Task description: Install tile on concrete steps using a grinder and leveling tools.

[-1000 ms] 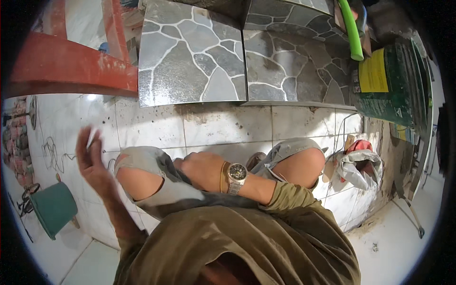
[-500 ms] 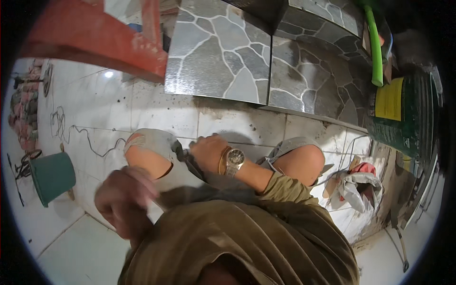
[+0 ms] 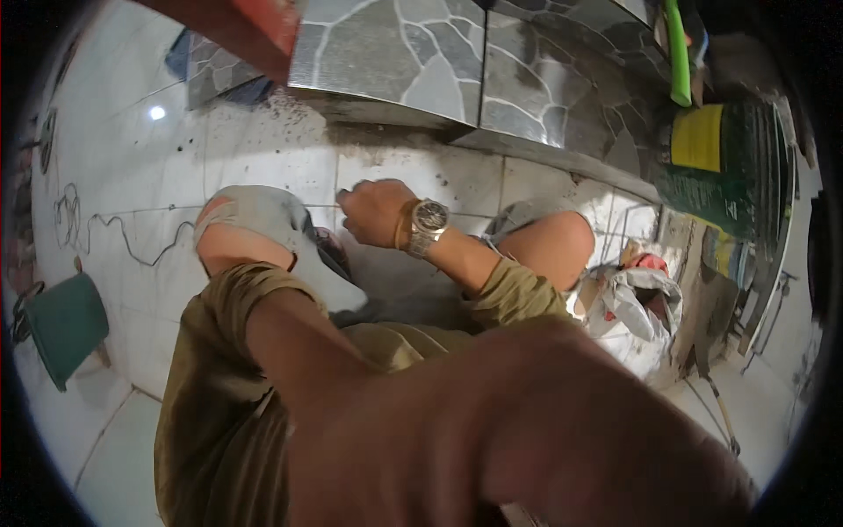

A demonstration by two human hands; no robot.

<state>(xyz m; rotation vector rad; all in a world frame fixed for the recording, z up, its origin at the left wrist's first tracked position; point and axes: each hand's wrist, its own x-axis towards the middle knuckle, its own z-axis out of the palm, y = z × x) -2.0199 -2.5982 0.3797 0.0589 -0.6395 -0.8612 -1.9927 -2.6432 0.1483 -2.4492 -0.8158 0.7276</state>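
My right hand (image 3: 378,213), with a metal wristwatch (image 3: 430,220) at its wrist, hangs between my knees over the white tiled floor (image 3: 421,173). Its fingers are loosely curled; no object shows in them, though the palm is hidden. My left hand (image 3: 562,422) looms large and blurred close to the camera, across the lower right, and its fingers cannot be made out. The left forearm comes out of a rolled olive sleeve. I sit or squat with bent knees in grey, torn trousers (image 3: 255,211).
A ledge faced with stone-patterned grey tiles (image 3: 378,61) stands ahead, beside a red beam (image 3: 237,31). At left are a green bin (image 3: 66,325) and a thin cable (image 3: 132,246). A dark green container (image 3: 738,180), a bright green tube (image 3: 678,57) and a white bag (image 3: 628,303) stand right.
My left hand has swung up from beside my left knee, across my body and close to the camera. The view has shifted; the right hand stays between the knees.
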